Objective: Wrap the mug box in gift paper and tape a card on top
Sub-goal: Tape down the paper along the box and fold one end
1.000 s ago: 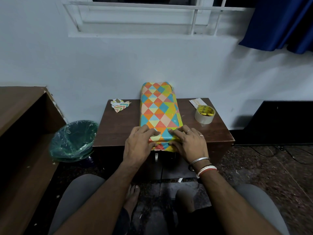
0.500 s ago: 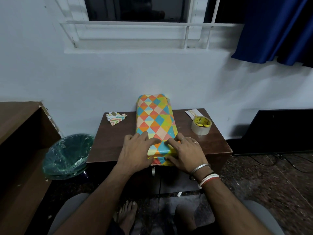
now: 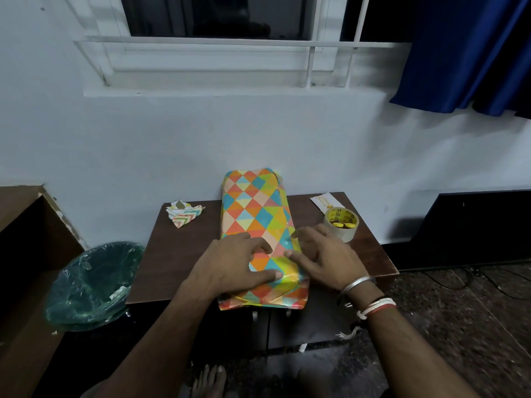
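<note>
Mug box (image 3: 255,219), fully covered in gift paper w/ orange, teal, yellow & green triangles, lies lengthwise in the middle of the brown surface (image 3: 184,254). Far end sits by the white wall; can't tell if it touches. Near end reaches the front edge & seems to hang a bit past it. Paper at the near end is creased & folded down, glossy where light hits.

Left hand (image 3: 235,262) lies flat on top of the box near its front end, fingers spread & only lightly bent, thumb stretched along the paper close to the front edge. It presses the paper, grasps nothing. Right hand (image 3: 321,257) rests against the box's right side, fingers extended toward the top edge, fingertips on the paper; also released, pressing not gripping. Ring on one finger, metal bangle (image 3: 357,284) & white/red thread bands (image 3: 376,307) on that wrist.

Tape roll (image 3: 341,224) stands on the surface just behind the right hand, apart from the box. Card (image 3: 324,201), white w/ gold print, lies flat at the back right, just behind the roll. Crumpled paper scraps (image 3: 185,214) sit at the back left, apart from the box.

Bin (image 3: 92,282) w/ green plastic liner stands on the floor left of the surface. Blue curtain (image 3: 465,53) hangs top right beside the window.
</note>
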`<state>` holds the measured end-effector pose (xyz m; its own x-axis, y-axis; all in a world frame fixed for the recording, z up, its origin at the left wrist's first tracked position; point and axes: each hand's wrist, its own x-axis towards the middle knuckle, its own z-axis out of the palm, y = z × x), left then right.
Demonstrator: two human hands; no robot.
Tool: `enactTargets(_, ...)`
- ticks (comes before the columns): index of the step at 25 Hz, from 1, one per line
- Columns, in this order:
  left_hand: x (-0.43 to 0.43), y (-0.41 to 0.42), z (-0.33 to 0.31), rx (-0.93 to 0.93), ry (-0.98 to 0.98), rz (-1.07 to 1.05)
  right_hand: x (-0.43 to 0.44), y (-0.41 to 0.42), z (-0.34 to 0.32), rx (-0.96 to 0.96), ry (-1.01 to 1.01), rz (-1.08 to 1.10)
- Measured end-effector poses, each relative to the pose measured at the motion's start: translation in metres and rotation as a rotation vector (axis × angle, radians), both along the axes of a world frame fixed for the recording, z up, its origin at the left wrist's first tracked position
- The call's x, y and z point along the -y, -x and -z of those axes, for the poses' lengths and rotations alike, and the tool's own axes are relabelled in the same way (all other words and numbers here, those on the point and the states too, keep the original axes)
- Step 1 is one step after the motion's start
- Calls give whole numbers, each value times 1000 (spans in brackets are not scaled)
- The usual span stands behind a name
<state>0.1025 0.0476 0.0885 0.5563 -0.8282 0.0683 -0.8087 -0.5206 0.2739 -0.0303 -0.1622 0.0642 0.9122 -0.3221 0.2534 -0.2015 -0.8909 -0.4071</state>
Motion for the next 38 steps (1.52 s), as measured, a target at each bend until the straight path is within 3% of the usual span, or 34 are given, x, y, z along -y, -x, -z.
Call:
enactTargets(3,18,-7,6,-34,155,18,40,-8,12,112,21,378)
enactTargets(6,32,-9,12,-33,224,4,71,-10,17,5,-18,604)
enactTargets(10,42,-12,17,-19,232,-23,90,-28,35,-183,2,500)
enactTargets(12,43,-12,18,-9,231,-31,92,-34,35,-173,-81,488)
enactTargets(15,45,-11,17,-26,232,-44,88,-29,24,-152,1,495)
enactTargets(18,49,-8,16,-42,260,-46,84,-20,8,39,-12,483)
enactTargets(22,55,-4,17,-34,239,-54,87,-8,-4,394,-270,452)
enactTargets(24,58,-4,17,-27,231,-69,81,-9,6,299,-162,247)
enactTargets(26,61,-3,17,-23,222,-80,70,-21,25,51,41,91)
enactTargets(29,62,-3,16,-34,214,-89,61,-36,36,-266,291,4)
enactTargets(31,61,-4,16,-46,216,-88,68,-36,28,-283,382,-3)
enactTargets(34,60,-4,16,-52,203,-84,95,-31,26,-119,311,339)
enactTargets(35,60,-4,15,-50,193,-83,100,-30,31,-162,260,422)
enactTargets(37,60,-2,13,-49,184,-89,109,-31,43,-268,96,427)
enactTargets(38,59,-1,12,-53,183,-90,112,-32,47,-227,-9,396)
